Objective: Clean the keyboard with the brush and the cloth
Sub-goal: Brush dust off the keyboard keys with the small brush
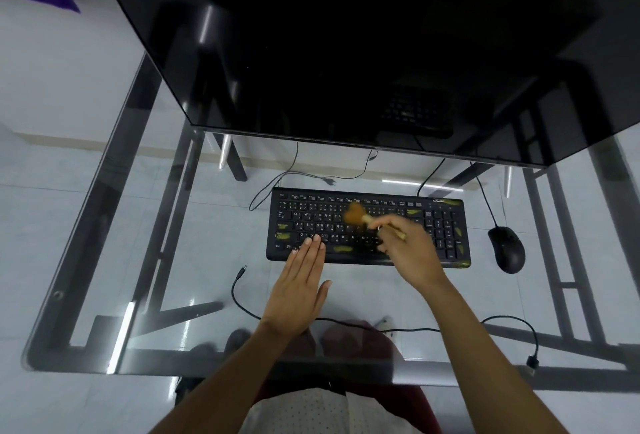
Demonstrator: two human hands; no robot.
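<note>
A black keyboard point(318, 222) with yellowish smudges lies on the glass desk point(207, 225), below the monitor. My right hand point(410, 248) grips a small brush point(356, 213) by its light handle. The brush's brown bristles, blurred by motion, are on the upper middle keys. My left hand point(298, 291) lies flat with fingers together. Its fingertips press on the keyboard's lower left edge. No cloth is in view.
A large dark monitor point(346, 52) fills the top of the view. A black mouse point(507, 248) sits right of the keyboard. Loose black cables point(242, 302) run across the glass near the front. My lap shows through the glass.
</note>
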